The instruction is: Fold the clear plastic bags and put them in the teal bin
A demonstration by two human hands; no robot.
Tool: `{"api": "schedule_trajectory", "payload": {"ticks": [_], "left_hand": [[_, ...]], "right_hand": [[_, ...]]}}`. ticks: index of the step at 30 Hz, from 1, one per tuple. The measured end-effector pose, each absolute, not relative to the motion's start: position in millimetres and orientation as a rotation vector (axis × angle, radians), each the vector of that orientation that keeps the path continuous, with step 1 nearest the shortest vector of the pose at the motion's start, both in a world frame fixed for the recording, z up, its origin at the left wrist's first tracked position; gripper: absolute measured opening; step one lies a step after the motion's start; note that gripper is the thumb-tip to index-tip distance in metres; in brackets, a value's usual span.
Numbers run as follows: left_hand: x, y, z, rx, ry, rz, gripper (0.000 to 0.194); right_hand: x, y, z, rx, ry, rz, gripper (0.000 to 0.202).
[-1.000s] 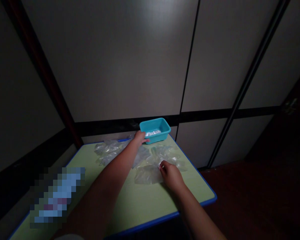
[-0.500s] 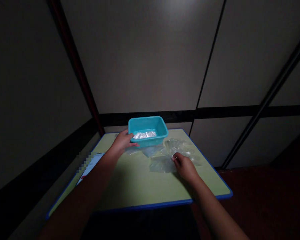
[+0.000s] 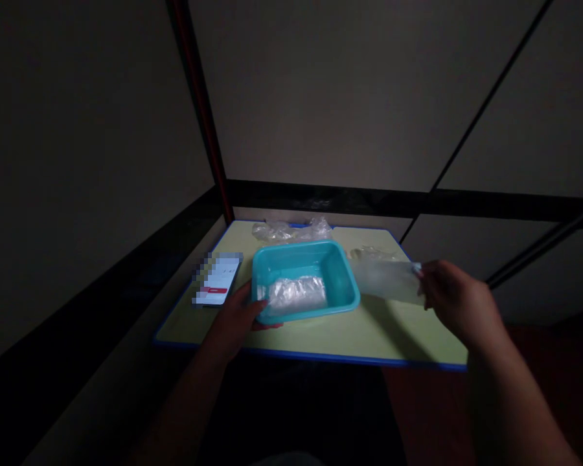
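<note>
- Lower centre of the frame: the left hand (image 3: 238, 317) grips the near left rim of the teal tub (image 3: 342, 285), thumb hooked over the edge.
- Right of centre: the right hand (image 3: 454, 301) pinches a clear plastic bag (image 3: 386, 279), lifted above the green table (image 3: 379, 333).
- Inside the tub lies a folded plastic bundle (image 3: 296, 293).
- Left of the tub rests a phone (image 3: 217, 287).
- At the table's far edge sit crumpled bags (image 3: 291, 229).

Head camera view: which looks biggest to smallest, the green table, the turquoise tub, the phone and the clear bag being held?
1. Green table
2. Turquoise tub
3. Clear bag in the right hand and the phone look about alike; the bag is lifted nearer the camera, so unranked.
</note>
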State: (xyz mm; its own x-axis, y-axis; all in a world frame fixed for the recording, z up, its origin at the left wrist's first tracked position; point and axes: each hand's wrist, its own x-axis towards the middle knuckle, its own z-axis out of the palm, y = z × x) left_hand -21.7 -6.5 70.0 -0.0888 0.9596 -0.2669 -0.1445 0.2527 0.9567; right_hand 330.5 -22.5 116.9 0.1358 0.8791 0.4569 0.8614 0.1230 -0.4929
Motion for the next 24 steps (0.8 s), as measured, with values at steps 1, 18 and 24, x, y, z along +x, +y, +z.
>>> {"api": "schedule_trajectory", "payload": {"ticks": [1, 18, 24], "left_hand": [[-20, -10, 68, 0.881, 1.301, 1.134, 0.05], [-13, -31, 62, 0.988, 1.251, 1.111, 0.049], [-14, -33, 64, 0.935, 1.197, 1.128, 0.056]], "right_hand": [[329, -26, 128, -1.704, -1.686, -0.012, 0.023], [226, -7, 183, -1.226, -1.805, 0.751, 0.029], [215, 18, 152, -1.085, -1.483, 1.285, 0.033]]}}
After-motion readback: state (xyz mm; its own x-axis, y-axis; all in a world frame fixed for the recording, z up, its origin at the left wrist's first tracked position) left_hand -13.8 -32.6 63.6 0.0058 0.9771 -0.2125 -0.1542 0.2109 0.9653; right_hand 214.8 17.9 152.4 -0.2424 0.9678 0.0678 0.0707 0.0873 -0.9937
